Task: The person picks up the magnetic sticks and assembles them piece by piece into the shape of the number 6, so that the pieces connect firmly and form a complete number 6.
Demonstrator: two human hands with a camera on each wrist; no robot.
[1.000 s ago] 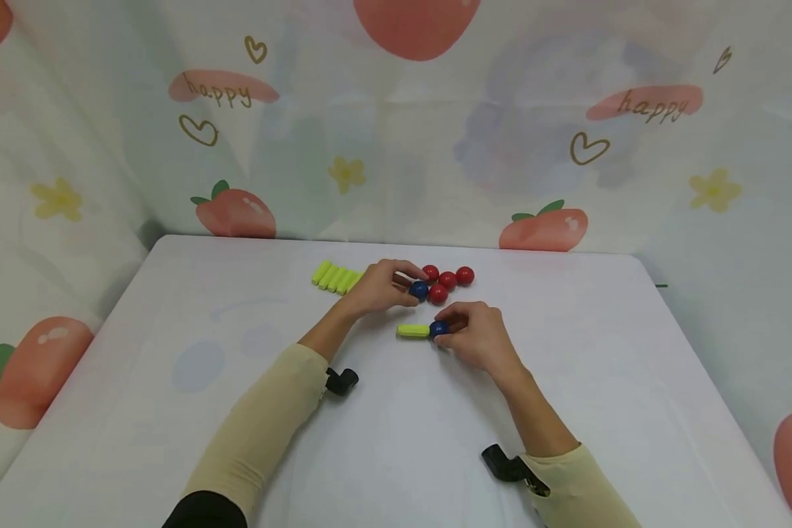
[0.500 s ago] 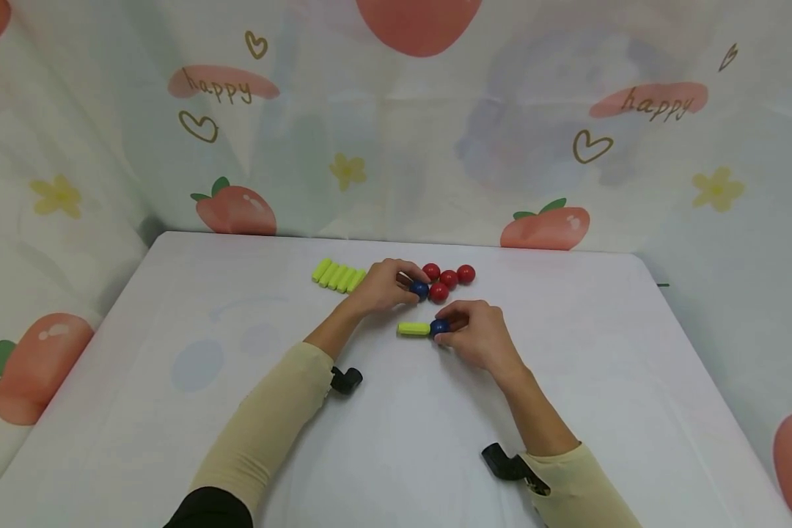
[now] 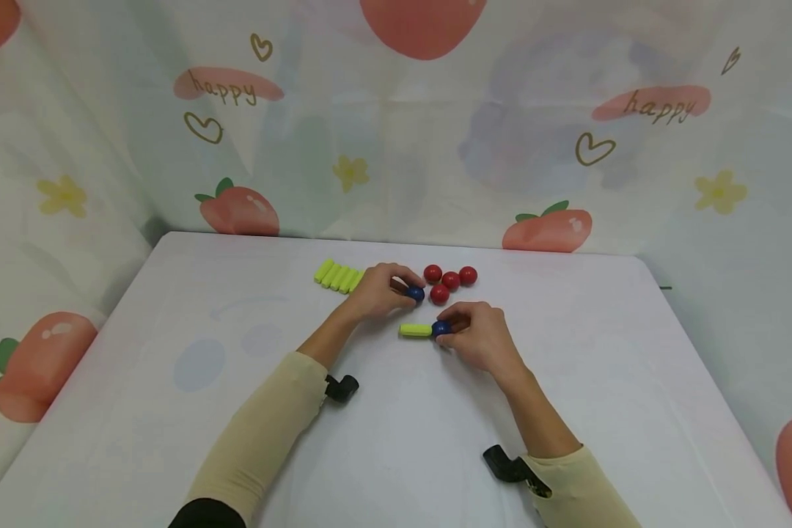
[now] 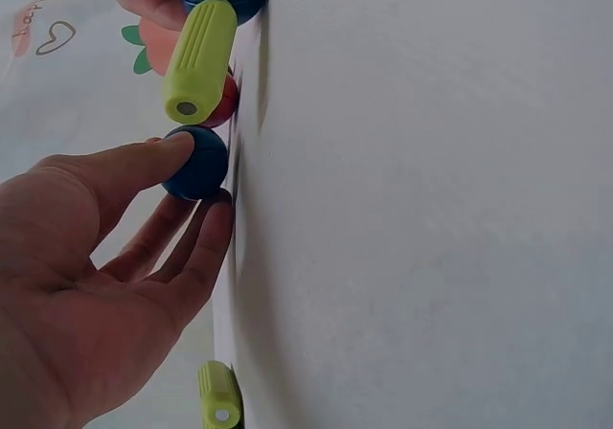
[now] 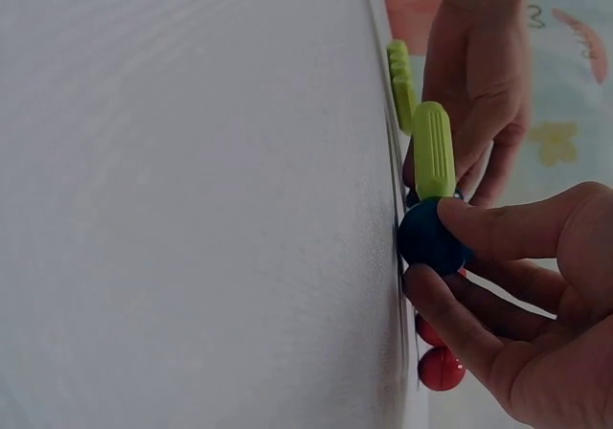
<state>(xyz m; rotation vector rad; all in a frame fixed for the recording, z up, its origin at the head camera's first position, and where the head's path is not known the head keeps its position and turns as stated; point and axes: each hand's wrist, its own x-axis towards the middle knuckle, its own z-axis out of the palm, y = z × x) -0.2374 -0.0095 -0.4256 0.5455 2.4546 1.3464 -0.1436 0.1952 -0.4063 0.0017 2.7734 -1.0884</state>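
Observation:
My left hand (image 3: 384, 289) pinches a blue ball (image 4: 198, 164) between thumb and fingers, just left of the red balls in the head view. Nearer to me, my right hand (image 3: 479, 334) holds a second blue ball (image 5: 433, 237) by its sides. A lime-green ridged rod (image 3: 415, 331) extends leftward from that second ball, its end against it. The rod's free end (image 4: 188, 107) shows a small round grey spot in the left wrist view.
Several red balls (image 3: 451, 280) lie grouped beyond my hands. Several lime-green rods (image 3: 333, 276) lie in a row left of my left hand, partly hidden by it. The white table (image 3: 383, 455) ends at a patterned cloth backdrop (image 3: 422, 169).
My left hand has drawn its blue ball slightly left and toward me, opening a gap to the nearest red ball. The right hand keeps its place with the other blue ball and rod.

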